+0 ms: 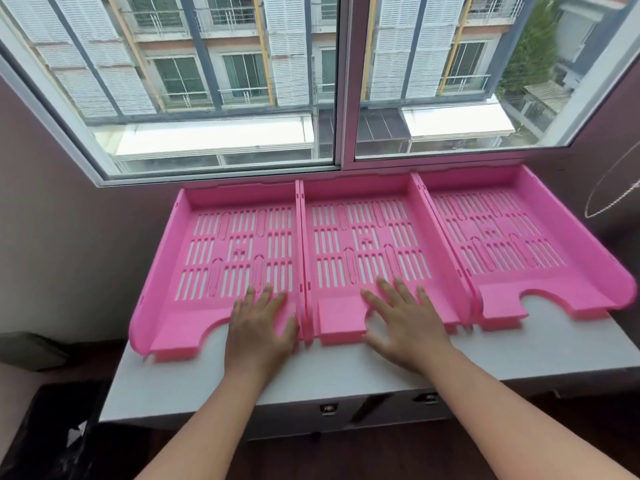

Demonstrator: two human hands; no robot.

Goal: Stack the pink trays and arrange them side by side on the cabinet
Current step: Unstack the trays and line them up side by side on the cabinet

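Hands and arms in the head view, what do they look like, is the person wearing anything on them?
Both are bare. The left hand and right hand wear no gloves, and no rings or nail polish can be made out on the fingers. Neither wrist shows a watch or bracelet. Both forearms are uncovered right down to the frame's bottom edge, with no sleeve in view.

Head view looks steeply down, close over cabinet point(346, 379), facing window point(341, 81).
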